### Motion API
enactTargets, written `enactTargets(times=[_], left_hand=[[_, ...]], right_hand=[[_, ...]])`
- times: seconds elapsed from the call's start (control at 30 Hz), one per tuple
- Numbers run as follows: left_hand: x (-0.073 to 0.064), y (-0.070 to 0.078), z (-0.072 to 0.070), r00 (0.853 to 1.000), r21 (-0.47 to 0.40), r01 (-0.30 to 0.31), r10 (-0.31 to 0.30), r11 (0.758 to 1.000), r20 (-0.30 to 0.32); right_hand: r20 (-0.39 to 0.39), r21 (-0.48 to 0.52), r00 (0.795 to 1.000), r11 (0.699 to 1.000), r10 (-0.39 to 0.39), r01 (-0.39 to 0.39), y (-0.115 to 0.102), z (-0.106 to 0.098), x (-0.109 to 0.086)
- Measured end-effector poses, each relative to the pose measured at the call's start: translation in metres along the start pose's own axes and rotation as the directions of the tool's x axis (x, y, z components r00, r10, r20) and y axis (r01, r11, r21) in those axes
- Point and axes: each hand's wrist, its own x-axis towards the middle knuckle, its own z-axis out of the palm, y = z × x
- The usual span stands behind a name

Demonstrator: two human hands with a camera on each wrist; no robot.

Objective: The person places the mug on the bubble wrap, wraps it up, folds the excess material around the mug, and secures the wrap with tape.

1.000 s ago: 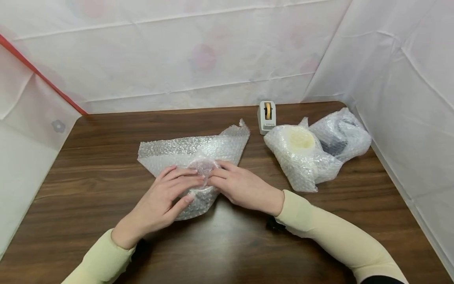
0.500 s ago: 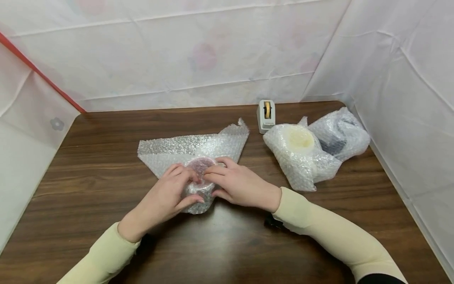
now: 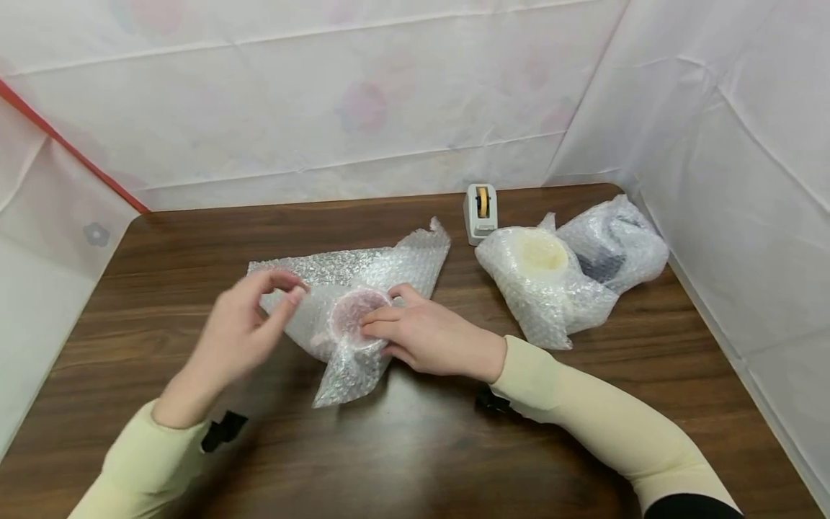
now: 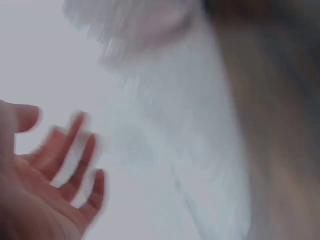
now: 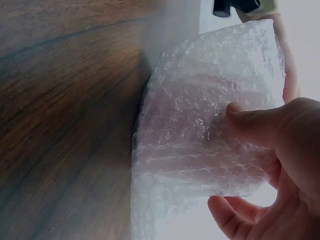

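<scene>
A round pink cup-like object (image 3: 359, 316), covered in bubble wrap (image 3: 350, 378), stands on the table; its exact kind is blurred by the wrap. My right hand (image 3: 431, 335) grips it from the right, fingers over its top. In the right wrist view, the thumb (image 5: 255, 122) presses against the near side of the wrap. My left hand (image 3: 240, 328) is raised to the left of the bundle, apart from it, holding nothing. Its loosely spread fingers (image 4: 75, 165) show in the blurred left wrist view. A wide sheet of bubble wrap (image 3: 318, 267) extends behind the object.
Two more bubble-wrapped bundles lie at the right: one with a cream round top (image 3: 543, 254), one with a dark part (image 3: 603, 263). A grey tape dispenser (image 3: 481, 215) stands behind them. White sheeting (image 3: 363, 166) encloses the table (image 3: 415, 461) at back and sides.
My left hand has let go of the wrap and moved left and up. A flap of bubble wrap now sticks out at the front. My right hand stays on the object.
</scene>
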Motion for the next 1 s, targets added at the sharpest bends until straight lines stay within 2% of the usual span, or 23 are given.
enactTargets(times=[0.03,0.07,0.1,0.13,0.17,0.2,0.23,0.27,0.3,0.33,0.37,0.4,0.43,0.47,0.53,0.63,0.7,0.77,0.83,0.87,0.9,0.93,1.0], left_hand=[[0.001,-0.006,-0.01,0.996,0.087,0.08,-0.082,0.993,0.022],[0.003,-0.014,-0.02,0.982,0.163,0.156,-0.171,0.974,0.081],[0.005,-0.023,-0.028,0.952,0.225,0.223,-0.262,0.948,0.159],[0.006,-0.033,-0.035,0.905,0.277,0.278,-0.347,0.92,0.247],[0.006,-0.044,-0.041,0.842,0.316,0.321,-0.422,0.893,0.337],[0.006,-0.054,-0.046,0.772,0.336,0.357,-0.478,0.871,0.419],[0.006,-0.064,-0.048,0.701,0.332,0.401,-0.519,0.854,0.489],[0.006,-0.073,-0.047,0.641,0.298,0.456,-0.542,0.839,0.543],[0.006,-0.081,-0.046,0.601,0.246,0.514,-0.55,0.821,0.58],[0.005,-0.087,-0.043,0.576,0.185,0.571,-0.551,0.8,0.604],[0.005,-0.091,-0.04,0.566,0.115,0.619,-0.542,0.777,0.621],[0.005,-0.095,-0.037,0.568,0.04,0.658,-0.53,0.752,0.63],[0.006,-0.097,-0.034,0.58,-0.029,0.68,-0.514,0.733,0.632],[0.006,-0.099,-0.031,0.602,-0.095,0.689,-0.494,0.718,0.628],[0.006,-0.101,-0.026,0.66,-0.21,0.677,-0.455,0.705,0.598],[0.003,-0.103,-0.021,0.757,-0.388,0.609,-0.362,0.692,0.544],[-0.001,-0.101,-0.018,0.822,-0.537,0.538,-0.26,0.651,0.507],[-0.004,-0.096,-0.015,0.87,-0.674,0.462,-0.146,0.577,0.472],[-0.005,-0.085,-0.012,0.904,-0.772,0.393,-0.054,0.499,0.425],[-0.005,-0.077,-0.011,0.918,-0.806,0.357,-0.019,0.473,0.396],[-0.004,-0.07,-0.009,0.927,-0.827,0.33,0.01,0.456,0.375],[-0.002,-0.062,-0.007,0.932,-0.841,0.308,0.039,0.444,0.361],[0.0,-0.046,-0.004,0.94,-0.836,0.262,0.067,0.481,0.333]], right_hand=[[0.002,-0.001,1.0,1.0,-0.001,0.001,0.0,0.0,0.0],[0.003,0.0,1.0,1.0,-0.002,0.002,0.0,0.0,0.001],[0.005,0.001,1.0,1.0,-0.006,0.006,0.0,0.0,0.001],[0.006,0.002,1.0,1.0,-0.008,0.008,0.0,0.0,0.002],[0.007,0.003,1.0,1.0,-0.012,0.012,-0.001,0.0,0.002],[0.006,0.003,1.0,1.0,-0.017,0.017,-0.001,0.0,0.003],[0.006,0.003,1.0,1.0,-0.021,0.021,-0.001,0.0,0.003],[0.004,0.004,1.0,1.0,-0.025,0.025,-0.001,0.0,0.003],[0.001,0.003,1.0,1.0,-0.026,0.026,0.0,0.0,0.003],[-0.002,0.005,1.0,1.0,-0.026,0.026,0.0,0.0,0.003],[-0.006,0.006,1.0,1.0,-0.027,0.027,0.0,0.0,0.002],[-0.009,0.009,1.0,1.0,-0.028,0.028,0.0,-0.001,0.001],[-0.012,0.014,1.0,0.999,-0.028,0.029,0.0,0.0,0.001],[-0.014,0.018,0.999,0.999,-0.029,0.029,0.001,0.0,0.0],[-0.016,0.026,0.999,0.999,-0.03,0.031,0.001,-0.001,0.0],[-0.022,0.036,0.999,0.999,-0.033,0.034,0.0,0.0,0.0],[-0.024,0.04,0.999,0.999,-0.036,0.037,0.0,0.0,0.0],[-0.028,0.044,0.999,0.998,-0.042,0.043,0.001,0.0,0.001],[-0.027,0.046,0.999,0.998,-0.046,0.047,0.001,0.0,0.001],[-0.026,0.046,0.999,0.998,-0.047,0.049,0.001,0.0,0.002],[-0.026,0.048,0.998,0.998,-0.048,0.05,0.002,-0.001,0.002],[-0.025,0.049,0.998,0.998,-0.049,0.05,0.002,-0.001,0.002],[-0.027,0.057,0.998,0.997,-0.052,0.054,0.002,-0.002,0.003]])
